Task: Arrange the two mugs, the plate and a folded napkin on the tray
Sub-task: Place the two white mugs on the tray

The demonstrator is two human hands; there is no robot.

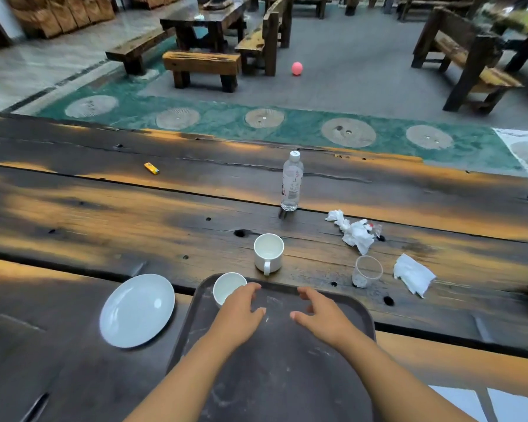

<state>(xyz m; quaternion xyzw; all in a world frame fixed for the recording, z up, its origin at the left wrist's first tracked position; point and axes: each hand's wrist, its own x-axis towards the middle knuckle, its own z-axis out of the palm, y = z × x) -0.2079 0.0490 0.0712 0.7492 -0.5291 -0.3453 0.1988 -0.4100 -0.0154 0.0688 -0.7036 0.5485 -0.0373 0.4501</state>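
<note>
A dark tray (pixel 341 303) lies on the wooden table in front of me. One white mug (pixel 226 287) stands in the tray's far left corner, and my left hand (pixel 241 312) rests against its right side with fingers loosely curved. My right hand (pixel 320 315) hovers open over the tray's far middle, holding nothing. The second white mug (pixel 268 252) stands on the table just beyond the tray, handle toward me. A white plate (pixel 136 310) lies on the table left of the tray. A flat white napkin (pixel 413 274) lies to the right.
A clear plastic cup (pixel 366 271) stands right of the tray's far corner. Crumpled tissues (pixel 355 233) lie beyond it. A water bottle (pixel 291 181) stands farther back, and a yellow lighter (pixel 151 168) lies far left. Benches and tables stand on the floor beyond.
</note>
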